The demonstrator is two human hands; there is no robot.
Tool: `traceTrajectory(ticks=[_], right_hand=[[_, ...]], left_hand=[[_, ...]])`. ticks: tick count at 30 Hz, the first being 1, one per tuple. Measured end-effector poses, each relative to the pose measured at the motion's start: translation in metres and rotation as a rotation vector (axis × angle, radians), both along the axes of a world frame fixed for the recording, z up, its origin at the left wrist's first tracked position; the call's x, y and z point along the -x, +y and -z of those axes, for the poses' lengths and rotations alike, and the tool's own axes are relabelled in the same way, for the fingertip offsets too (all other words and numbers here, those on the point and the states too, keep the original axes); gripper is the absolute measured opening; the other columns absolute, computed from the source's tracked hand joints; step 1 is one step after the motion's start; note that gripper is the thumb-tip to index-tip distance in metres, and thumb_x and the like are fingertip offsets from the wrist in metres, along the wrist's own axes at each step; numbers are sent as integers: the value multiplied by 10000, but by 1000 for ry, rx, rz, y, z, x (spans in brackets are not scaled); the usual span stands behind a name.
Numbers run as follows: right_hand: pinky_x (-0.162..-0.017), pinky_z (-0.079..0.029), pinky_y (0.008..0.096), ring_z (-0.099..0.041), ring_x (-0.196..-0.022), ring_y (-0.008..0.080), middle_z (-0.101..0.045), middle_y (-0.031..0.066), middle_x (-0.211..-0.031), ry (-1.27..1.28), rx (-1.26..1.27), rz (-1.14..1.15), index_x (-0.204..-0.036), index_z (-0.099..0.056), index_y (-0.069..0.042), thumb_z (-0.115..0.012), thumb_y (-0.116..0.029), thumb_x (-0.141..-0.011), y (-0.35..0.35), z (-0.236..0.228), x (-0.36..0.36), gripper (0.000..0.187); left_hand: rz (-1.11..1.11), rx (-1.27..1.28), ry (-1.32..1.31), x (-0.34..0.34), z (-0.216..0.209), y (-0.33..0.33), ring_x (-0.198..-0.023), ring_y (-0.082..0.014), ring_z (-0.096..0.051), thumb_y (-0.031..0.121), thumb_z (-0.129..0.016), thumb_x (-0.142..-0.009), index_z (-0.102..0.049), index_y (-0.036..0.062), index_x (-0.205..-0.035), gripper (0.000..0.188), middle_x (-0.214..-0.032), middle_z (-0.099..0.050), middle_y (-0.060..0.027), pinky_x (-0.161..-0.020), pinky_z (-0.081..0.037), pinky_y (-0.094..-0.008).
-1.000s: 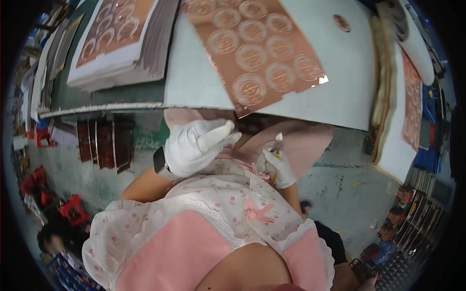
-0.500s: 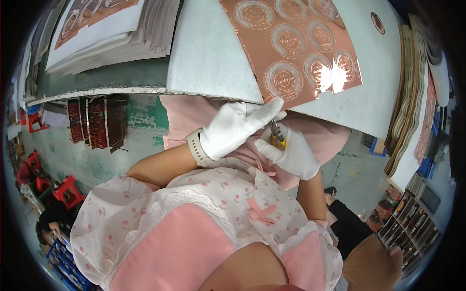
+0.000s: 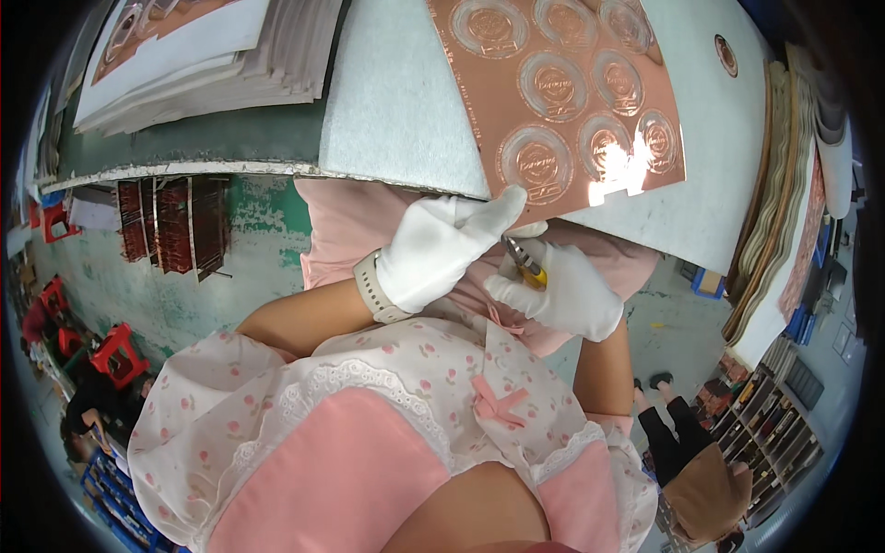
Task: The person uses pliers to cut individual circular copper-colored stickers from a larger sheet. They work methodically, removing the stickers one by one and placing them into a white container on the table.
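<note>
1. Head view: the left hand, in a white glove, reaches up to the near edge of the table, fingers pressed together and extended, their tips touching the near edge of the copper-coloured sheet.
2. That sheet lies flat on the table's grey surface, embossed with round medallions, its near edge overhanging the table edge just above both hands.
3. The right hand, also white-gloved, sits just below and right of the left, closed around a small yellow-handled tool whose metal tip points up toward the sheet's edge.
4. A stack of boards rests at the table's far left corner.
</note>
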State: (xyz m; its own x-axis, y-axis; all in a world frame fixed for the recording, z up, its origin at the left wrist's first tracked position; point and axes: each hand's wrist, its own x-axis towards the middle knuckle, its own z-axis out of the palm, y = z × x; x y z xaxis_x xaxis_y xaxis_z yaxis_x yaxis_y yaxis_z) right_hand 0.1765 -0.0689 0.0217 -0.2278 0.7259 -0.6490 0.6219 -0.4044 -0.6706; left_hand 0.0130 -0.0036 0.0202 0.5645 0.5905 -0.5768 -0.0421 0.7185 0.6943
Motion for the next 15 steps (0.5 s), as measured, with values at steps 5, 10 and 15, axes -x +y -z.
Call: traceTrajectory(ticks=[5,10,15], right_hand=[[-611,-470,292,-613,-668,220,-625,115,-737,-1,-30,-111,-1031,-554,17,-660,-304,-743,3,-9,11,444],[-649,-475,340,-618,-720,294,-631,142,-774,61,34,-122,-1047,-563,-1,-619,-418,-742,7,-5,17,520],[-642,-473,330,-617,-704,286,-629,154,-764,5,29,-174,-1019,-570,24,-624,-412,-743,16,-8,22,519]], left_hand=[[92,-205,-64,35,26,-8,-808,-71,-554,171,-551,-871,-631,-7,-971,219,-894,-640,-42,-706,-442,-209],[74,-281,-45,48,43,-8,-799,-71,-529,144,-543,-865,-600,11,-1065,247,-944,-620,-28,-696,-426,-212],[27,-132,-16,34,21,-2,-767,-52,-515,179,-555,-863,-611,7,-1043,255,-860,-608,-14,-700,-422,-205]])
